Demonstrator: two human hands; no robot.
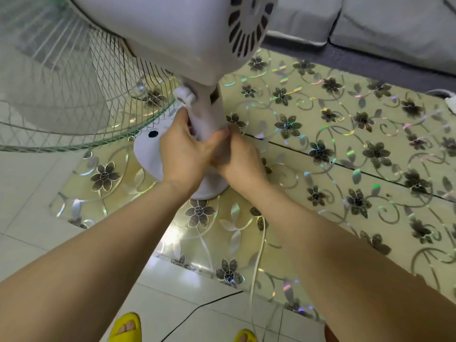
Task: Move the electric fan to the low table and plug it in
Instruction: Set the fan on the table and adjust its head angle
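Note:
The white electric fan (187, 45) stands with its round base (148, 151) on the low table (345, 149), which has a flower-patterned glossy top. Its wire cage (74, 95) fills the upper left and the motor housing rises toward the camera. Both hands wrap the fan's neck just above the base: my left hand (185, 151) from the left, my right hand (237, 156) from the right, fingers touching. The fan's white cord (257, 262) trails from the base over the table's near edge down to the floor. No plug is in view.
A grey sofa (382, 28) runs along the far side of the table. A white object (450, 102) sits at the table's right edge. The floor has pale tiles (29, 206). My feet in yellow slippers (125, 327) stand by the table's near edge.

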